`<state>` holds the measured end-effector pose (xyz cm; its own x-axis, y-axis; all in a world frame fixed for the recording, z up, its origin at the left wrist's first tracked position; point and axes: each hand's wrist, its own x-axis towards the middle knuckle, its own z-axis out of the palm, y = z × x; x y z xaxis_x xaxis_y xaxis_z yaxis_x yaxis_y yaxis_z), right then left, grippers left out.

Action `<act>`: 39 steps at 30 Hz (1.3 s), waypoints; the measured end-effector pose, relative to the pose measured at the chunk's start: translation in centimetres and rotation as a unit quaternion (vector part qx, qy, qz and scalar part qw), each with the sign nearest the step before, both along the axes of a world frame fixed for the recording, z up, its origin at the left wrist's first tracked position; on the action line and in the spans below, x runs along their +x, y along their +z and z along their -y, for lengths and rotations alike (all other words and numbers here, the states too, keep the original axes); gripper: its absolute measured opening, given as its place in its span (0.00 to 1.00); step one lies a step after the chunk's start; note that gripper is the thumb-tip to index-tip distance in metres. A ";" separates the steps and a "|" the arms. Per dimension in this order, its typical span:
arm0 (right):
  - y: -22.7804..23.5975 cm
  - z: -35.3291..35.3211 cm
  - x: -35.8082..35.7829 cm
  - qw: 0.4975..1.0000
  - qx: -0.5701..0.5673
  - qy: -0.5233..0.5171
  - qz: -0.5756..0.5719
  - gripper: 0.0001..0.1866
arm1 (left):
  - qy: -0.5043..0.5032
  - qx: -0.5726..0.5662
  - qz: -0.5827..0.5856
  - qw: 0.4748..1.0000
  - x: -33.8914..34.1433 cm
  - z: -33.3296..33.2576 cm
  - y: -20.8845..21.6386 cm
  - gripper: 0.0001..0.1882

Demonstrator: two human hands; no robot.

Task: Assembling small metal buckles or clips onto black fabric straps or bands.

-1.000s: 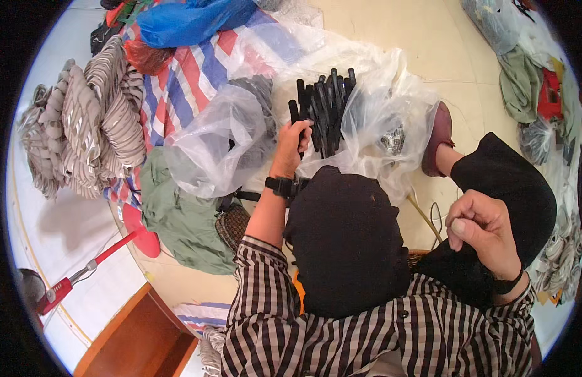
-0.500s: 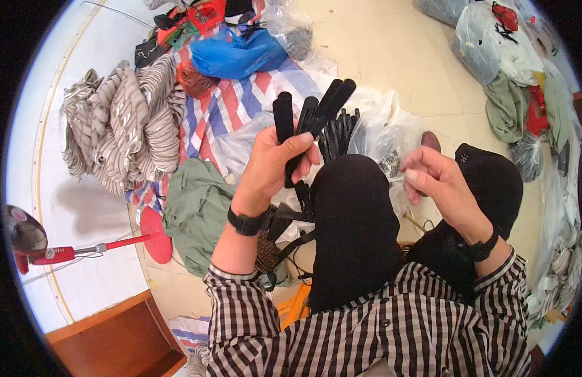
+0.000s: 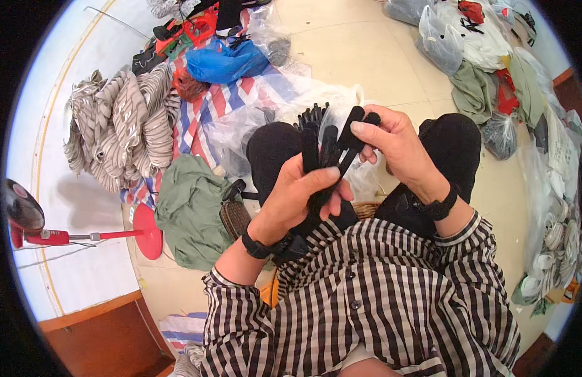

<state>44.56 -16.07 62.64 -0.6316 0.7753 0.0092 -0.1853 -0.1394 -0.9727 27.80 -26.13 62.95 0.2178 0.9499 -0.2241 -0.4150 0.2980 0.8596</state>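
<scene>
My left hand is closed round a bundle of flat black strips with rounded ends, which fan upward over my lap. My right hand pinches the ends of black strips at the bundle's right side between thumb and fingers. Their lower parts run down toward my left hand. Just beyond the bundle, more slim black pieces stand close together by clear plastic. My knees in black trousers flank the hands. Part of a wicker basket shows below, between my legs.
Striped folded fabric is heaped at the left. A green cloth and a red round base lie near it. A blue bag rests on striped sheeting. Plastic bags and green fabric line the right.
My right hand has moved up and left to the bundle and pinched strip ends. My left hand has come lower and slightly right with its strips. The head view has shifted.
</scene>
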 end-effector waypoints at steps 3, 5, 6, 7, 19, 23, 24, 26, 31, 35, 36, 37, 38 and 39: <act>0.2 0.5 1.3 0.999 0.009 0.023 -0.021 0.08 | -0.012 0.006 0.032 0.999 0.6 0.6 -0.2 0.13; 0.7 1.1 1.9 1.000 0.012 0.017 -0.015 0.08 | 0.026 -0.033 0.056 0.998 1.2 1.1 -0.2 0.16; 0.7 1.2 2.2 1.000 0.006 0.016 -0.012 0.07 | 0.037 -0.046 0.045 0.997 1.4 1.3 -0.2 0.17; 0.8 1.3 2.4 1.000 0.000 0.014 -0.010 0.07 | 0.037 -0.045 0.046 0.997 1.5 1.3 -0.1 0.17; 2.2 2.0 1.8 0.989 0.086 0.048 0.114 0.07 | -0.019 -0.029 0.063 0.997 2.4 1.2 -0.9 0.18; 0.7 1.5 1.4 0.987 0.090 0.065 0.119 0.08 | -0.026 0.004 -0.059 0.998 3.0 1.1 -1.0 0.12; 0.3 1.2 1.2 0.986 0.111 0.067 0.107 0.08 | -0.023 0.003 -0.030 0.999 3.0 0.8 -1.5 0.10; -0.1 0.5 0.9 0.985 0.113 0.066 0.116 0.08 | -0.003 -0.023 0.003 1.000 3.0 0.4 -2.0 0.07; -2.0 -2.2 -1.4 0.989 0.069 0.097 0.086 0.10 | 0.037 0.012 -0.057 0.998 0.6 -2.5 -3.0 0.12; -4.9 -7.3 -4.2 0.998 -0.051 0.030 0.006 0.13 | 0.112 0.040 -0.030 0.992 -1.6 -5.1 -3.5 0.13; -6.4 -9.1 -4.2 0.998 -0.055 0.022 0.013 0.13 | 0.146 0.027 -0.030 0.988 -1.1 -6.0 -3.0 0.13; -8.1 -10.9 -3.9 0.992 -0.010 -0.010 0.124 0.13 | 0.169 0.025 -0.047 0.984 -0.3 -6.7 -1.9 0.14; -10.4 -12.5 -4.2 0.972 0.034 -0.033 0.229 0.13 | 0.168 0.026 -0.043 0.984 -0.1 -7.0 -1.1 0.14; -14.1 -14.1 -3.8 0.951 0.037 -0.063 0.301 0.12 | 0.161 0.028 -0.036 0.986 0.1 -7.7 -1.1 0.13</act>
<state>40.80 -2.00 48.50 -0.4410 0.8568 -0.2671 0.3973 -0.0805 -0.9141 27.88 -18.41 61.84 -0.1105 0.9786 -0.1738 -0.4182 0.1129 0.9013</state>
